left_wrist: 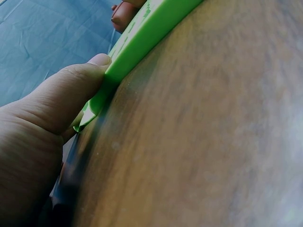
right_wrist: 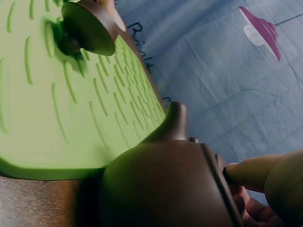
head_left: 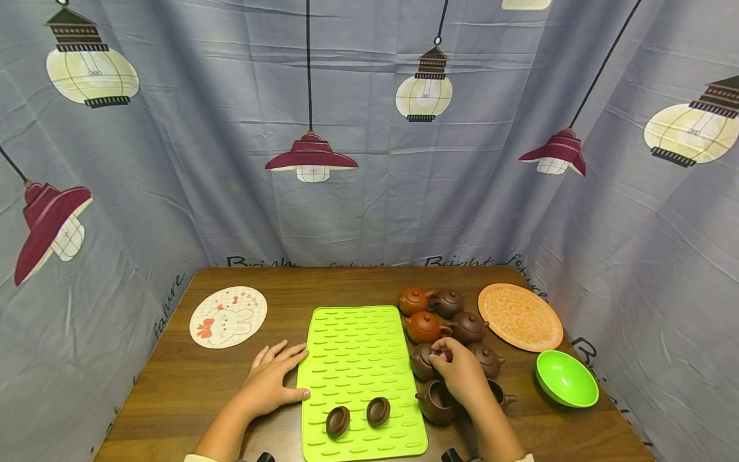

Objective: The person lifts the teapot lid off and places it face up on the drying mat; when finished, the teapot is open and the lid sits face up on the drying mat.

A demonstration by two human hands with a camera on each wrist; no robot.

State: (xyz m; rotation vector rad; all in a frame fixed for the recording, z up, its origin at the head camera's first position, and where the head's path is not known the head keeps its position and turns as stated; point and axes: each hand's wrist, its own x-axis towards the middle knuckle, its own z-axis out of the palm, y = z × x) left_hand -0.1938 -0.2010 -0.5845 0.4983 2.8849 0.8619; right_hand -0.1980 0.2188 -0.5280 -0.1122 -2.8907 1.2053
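My right hand (head_left: 462, 372) pinches the lid at the top of a dark brown teapot (head_left: 421, 361) in the left column of teapots. Its fingertips (right_wrist: 230, 172) show behind the rim of a nearer teapot (right_wrist: 165, 179) in the right wrist view. In front of the hand, a dark brown teapot (head_left: 434, 405) stands without a lid; another teapot (head_left: 501, 393) is partly hidden by the forearm. My left hand (head_left: 268, 382) lies spread at the left edge of the green mat (head_left: 358, 359), its thumb touching that edge. Two brown lids, one left (head_left: 337, 421) and one right (head_left: 378, 411), lie on the mat.
Two orange-brown teapots, back (head_left: 413, 300) and front (head_left: 424, 327), and several dark ones (head_left: 467, 327) stand right of the mat. Farther right are an orange round mat (head_left: 519, 317) and a green bowl (head_left: 567, 378). A round rabbit mat (head_left: 228, 317) lies back left.
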